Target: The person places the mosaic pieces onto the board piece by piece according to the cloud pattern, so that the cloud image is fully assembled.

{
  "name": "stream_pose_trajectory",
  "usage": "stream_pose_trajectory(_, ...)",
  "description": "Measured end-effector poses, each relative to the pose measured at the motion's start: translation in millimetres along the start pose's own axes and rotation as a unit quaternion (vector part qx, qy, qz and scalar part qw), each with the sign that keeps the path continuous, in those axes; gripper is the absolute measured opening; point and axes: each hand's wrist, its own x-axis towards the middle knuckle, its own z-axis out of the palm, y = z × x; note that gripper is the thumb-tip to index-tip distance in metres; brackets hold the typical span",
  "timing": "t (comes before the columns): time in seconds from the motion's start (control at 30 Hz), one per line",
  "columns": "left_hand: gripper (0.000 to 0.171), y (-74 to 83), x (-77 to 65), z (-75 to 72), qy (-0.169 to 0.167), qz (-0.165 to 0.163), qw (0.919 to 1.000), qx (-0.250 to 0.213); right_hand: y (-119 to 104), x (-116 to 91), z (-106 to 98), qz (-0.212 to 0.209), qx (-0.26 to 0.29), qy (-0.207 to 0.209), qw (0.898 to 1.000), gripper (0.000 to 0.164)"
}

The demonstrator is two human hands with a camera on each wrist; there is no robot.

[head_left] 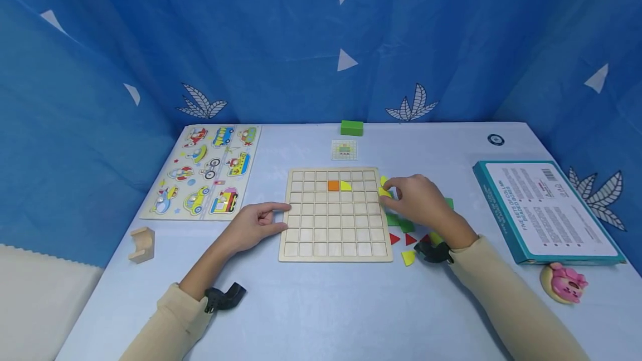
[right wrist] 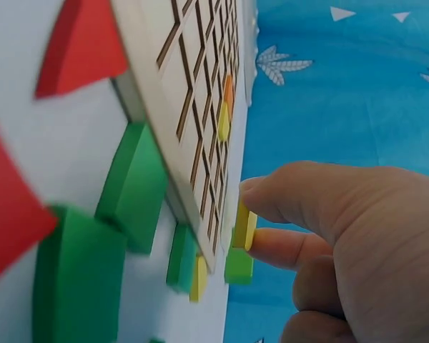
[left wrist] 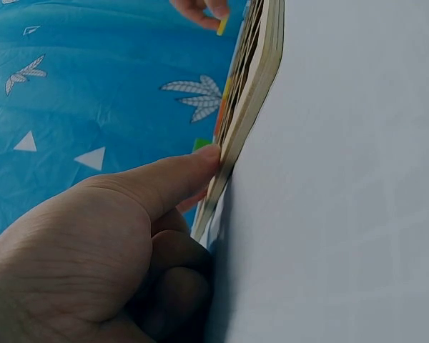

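Observation:
A wooden grid board [head_left: 321, 255] lies mid-table, with an orange square [head_left: 333, 185] and a yellow quarter-circle block [head_left: 346, 185] in neighbouring cells of its second row. My left hand [head_left: 253, 226] touches the board's left edge with index finger and thumb spread apart; in the left wrist view the thumb [left wrist: 179, 179] rests against that edge. At the board's upper right, my right hand [head_left: 418, 199] pinches another yellow block [right wrist: 246, 225] between thumb and finger. Green blocks [right wrist: 134, 186], red triangles [head_left: 394, 238] and a yellow quarter circle [head_left: 408, 258] lie beside the board, partly under this hand.
A pattern card [head_left: 344, 150] and a green block [head_left: 352, 128] are behind the board. To the left lie a picture puzzle [head_left: 173, 183] and a wooden holder [head_left: 142, 244]. On the right are a teal-edged box [head_left: 551, 210], a pink figure [head_left: 564, 283] and a round sticker [head_left: 496, 140].

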Motion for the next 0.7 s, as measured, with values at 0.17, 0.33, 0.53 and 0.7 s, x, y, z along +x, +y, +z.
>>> stream_pose_trajectory(0.17, 0.039, 0.1, 0.4, -0.2, -0.001, 0.003, 1.0000, 0.000, -7.7, 4.4, 2.1, -0.013, 0.005, -0.008, 1.000, 0.032)
stream_pose_trajectory(0.33, 0.039, 0.0, 0.4, -0.1, -0.001, -0.001, 1.0000, 0.002, -13.0, 9.4, 5.5, -0.017, 0.019, -0.025, 0.999, 0.030)
stream_pose_trajectory(0.53, 0.040, -0.1, -1.0, 0.3, -0.002, -0.002, 1.0000, 0.000, -20.1, 16.3, 12.3, -0.027, 0.030, -0.032, 0.999, 0.029)
stream_pose_trajectory(0.7, 0.039, -0.2, -1.1, 0.4, -0.002, -0.002, 1.0000, -0.005, -24.4, 21.5, 17.8, -0.037, 0.023, -0.035, 0.998, 0.027)
